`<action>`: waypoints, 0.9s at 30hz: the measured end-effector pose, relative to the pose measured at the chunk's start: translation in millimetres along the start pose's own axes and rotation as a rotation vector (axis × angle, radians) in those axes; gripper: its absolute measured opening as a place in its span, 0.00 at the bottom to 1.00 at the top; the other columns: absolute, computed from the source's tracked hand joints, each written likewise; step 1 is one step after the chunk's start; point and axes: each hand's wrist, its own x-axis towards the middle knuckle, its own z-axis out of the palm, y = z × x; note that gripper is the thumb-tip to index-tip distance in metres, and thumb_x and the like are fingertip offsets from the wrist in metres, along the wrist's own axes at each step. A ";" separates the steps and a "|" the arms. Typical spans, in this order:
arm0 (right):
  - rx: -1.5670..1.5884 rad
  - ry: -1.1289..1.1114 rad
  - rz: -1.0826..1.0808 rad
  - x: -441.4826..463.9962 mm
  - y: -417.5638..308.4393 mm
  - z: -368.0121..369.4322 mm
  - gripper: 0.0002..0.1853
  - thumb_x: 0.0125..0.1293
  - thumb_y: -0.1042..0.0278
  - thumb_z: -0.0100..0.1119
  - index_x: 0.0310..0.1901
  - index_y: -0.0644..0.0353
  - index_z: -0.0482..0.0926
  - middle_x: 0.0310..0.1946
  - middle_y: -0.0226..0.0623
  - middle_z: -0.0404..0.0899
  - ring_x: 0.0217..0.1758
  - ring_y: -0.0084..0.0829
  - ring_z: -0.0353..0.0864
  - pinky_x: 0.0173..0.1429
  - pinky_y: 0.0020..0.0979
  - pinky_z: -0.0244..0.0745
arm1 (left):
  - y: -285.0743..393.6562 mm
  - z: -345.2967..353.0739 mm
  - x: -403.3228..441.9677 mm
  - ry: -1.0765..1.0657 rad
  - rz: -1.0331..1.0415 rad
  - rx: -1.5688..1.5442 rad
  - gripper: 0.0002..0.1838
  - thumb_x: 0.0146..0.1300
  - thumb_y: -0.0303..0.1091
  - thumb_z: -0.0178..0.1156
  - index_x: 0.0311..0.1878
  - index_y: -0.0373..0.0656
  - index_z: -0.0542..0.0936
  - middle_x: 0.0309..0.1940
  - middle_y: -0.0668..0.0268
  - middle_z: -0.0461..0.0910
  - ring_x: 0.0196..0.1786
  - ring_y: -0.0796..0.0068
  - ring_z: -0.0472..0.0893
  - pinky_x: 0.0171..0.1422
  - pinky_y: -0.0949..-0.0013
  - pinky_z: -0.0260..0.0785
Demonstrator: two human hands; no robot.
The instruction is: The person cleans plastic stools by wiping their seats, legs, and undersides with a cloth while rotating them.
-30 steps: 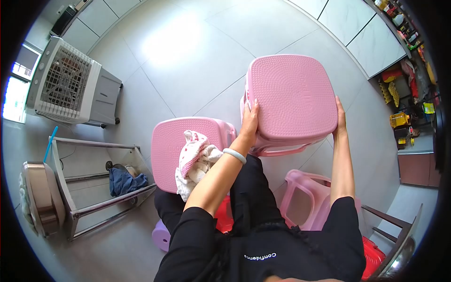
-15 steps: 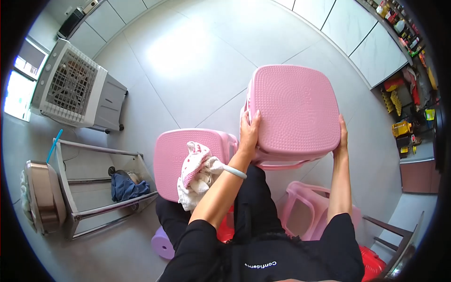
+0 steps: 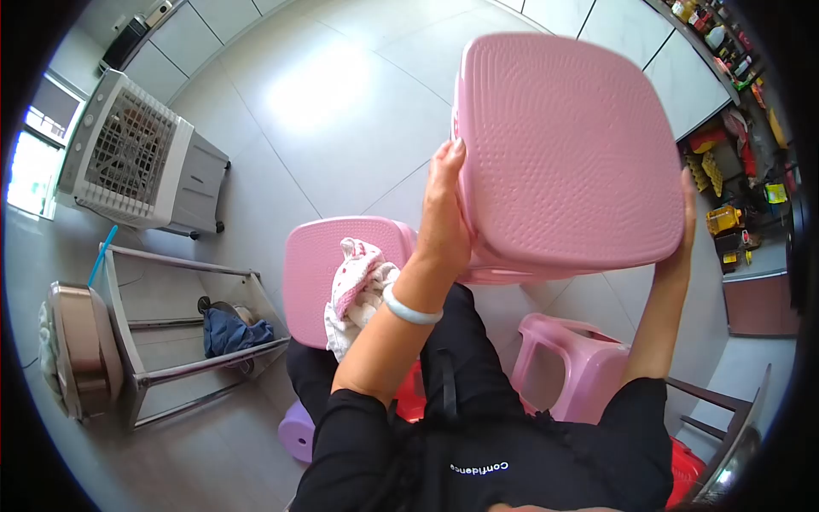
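Note:
A pink plastic stool (image 3: 572,154) with a dimpled seat is raised before me, its top facing the camera. My left hand (image 3: 445,200) grips its left side, with the thumb and fingertips at the edge. Around the right edge is my right hand (image 3: 685,222), its fingers mostly hidden behind the stool. Whether another stool is nested beneath, I cannot tell. To the left stands a second pink stool (image 3: 309,273), and a crumpled white and pink cloth (image 3: 363,286) lies on its seat. Below my right forearm is a third pink stool (image 3: 589,367).
At the left are an air cooler (image 3: 128,158) on casters and a metal-framed rack (image 3: 162,341) holding dark blue cloth. A purple stool (image 3: 297,431) sits by my leg. Shelves with bottles (image 3: 725,220) line the right, near a dark wooden chair (image 3: 717,414).
The held stool has risen toward the camera and shifted right, with both hands still on it. My view has moved slightly; the cloth stays on the left stool.

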 end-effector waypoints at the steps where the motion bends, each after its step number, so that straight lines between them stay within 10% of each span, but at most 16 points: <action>1: 0.040 -0.039 0.009 -17.4 -24.7 8.1 0.29 0.75 0.43 0.43 0.62 0.61 0.73 0.57 0.38 0.77 0.57 0.28 0.77 0.62 0.33 0.73 | 13.9 15.5 -20.0 -0.028 0.039 -0.051 0.25 0.71 0.51 0.49 0.59 0.38 0.72 0.56 0.58 0.75 0.60 0.68 0.74 0.68 0.65 0.63; 8: -0.094 0.336 -0.297 -94.6 -118.8 92.2 0.25 0.75 0.47 0.44 0.59 0.58 0.75 0.51 0.35 0.79 0.50 0.28 0.80 0.55 0.33 0.77 | 88.6 59.8 -118.3 -0.214 0.247 -0.213 0.29 0.70 0.49 0.48 0.63 0.34 0.68 0.57 0.55 0.75 0.61 0.61 0.74 0.68 0.60 0.62; 13: -0.385 0.121 -0.664 -130.5 -152.0 100.0 0.25 0.74 0.48 0.46 0.60 0.59 0.75 0.51 0.35 0.79 0.51 0.28 0.80 0.55 0.32 0.77 | 121.8 64.4 -191.1 -0.056 0.766 0.212 0.37 0.70 0.53 0.45 0.69 0.31 0.62 0.62 0.54 0.73 0.64 0.62 0.73 0.69 0.61 0.62; 17: -0.563 0.016 -0.912 -132.9 -158.8 100.4 0.25 0.73 0.50 0.47 0.60 0.60 0.74 0.52 0.35 0.79 0.52 0.28 0.80 0.55 0.32 0.77 | 162.0 47.5 -229.0 -0.590 0.584 -0.108 0.37 0.69 0.55 0.46 0.69 0.31 0.64 0.61 0.55 0.73 0.63 0.63 0.74 0.67 0.63 0.63; 21: -0.065 -0.298 -0.589 -106.4 -115.3 113.8 0.25 0.74 0.52 0.45 0.61 0.65 0.73 0.51 0.38 0.80 0.51 0.30 0.81 0.55 0.32 0.79 | 177.9 33.5 -233.2 -0.075 0.909 0.100 0.33 0.70 0.54 0.46 0.64 0.34 0.69 0.58 0.57 0.77 0.60 0.64 0.76 0.64 0.63 0.67; 27: 0.031 -0.734 -0.289 -76.4 7.4 147.4 0.33 0.61 0.65 0.52 0.69 0.67 0.64 0.63 0.42 0.72 0.65 0.34 0.72 0.71 0.34 0.63 | 206.0 -25.7 -222.7 0.068 0.621 -0.017 0.26 0.73 0.52 0.45 0.47 0.35 0.77 0.41 0.58 0.83 0.44 0.68 0.82 0.50 0.63 0.75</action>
